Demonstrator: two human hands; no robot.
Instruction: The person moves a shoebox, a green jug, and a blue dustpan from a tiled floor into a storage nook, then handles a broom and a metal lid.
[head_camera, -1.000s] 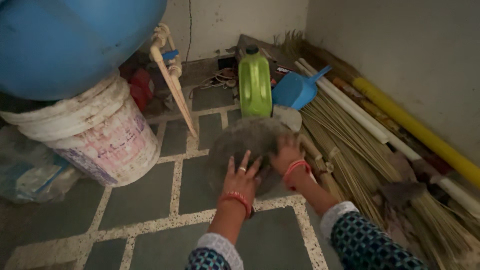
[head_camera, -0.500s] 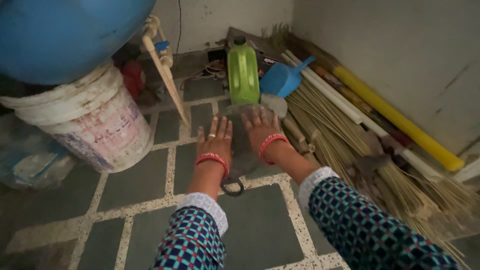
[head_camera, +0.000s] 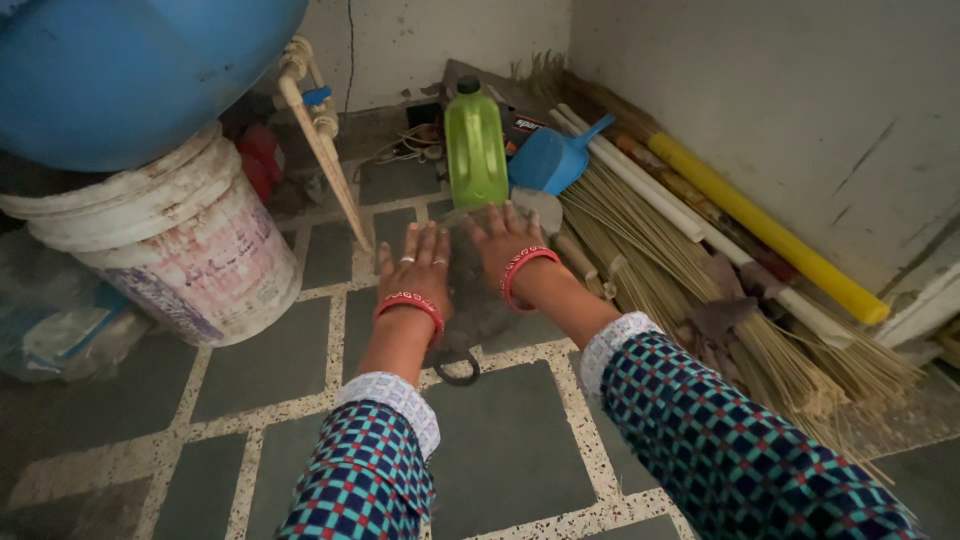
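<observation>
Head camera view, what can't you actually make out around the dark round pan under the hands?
- Dark round pan: mostly covered by the left hand and right hand; only its middle strip and ring handle show.
- Blue drum: cut off by the top edge.
- White bucket: contents hidden by the drum.

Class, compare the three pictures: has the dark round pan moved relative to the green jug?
Yes. The pan was raised and tilted, overlapping the green jug; now it lies flat on the floor below the jug, under both hands.
</observation>
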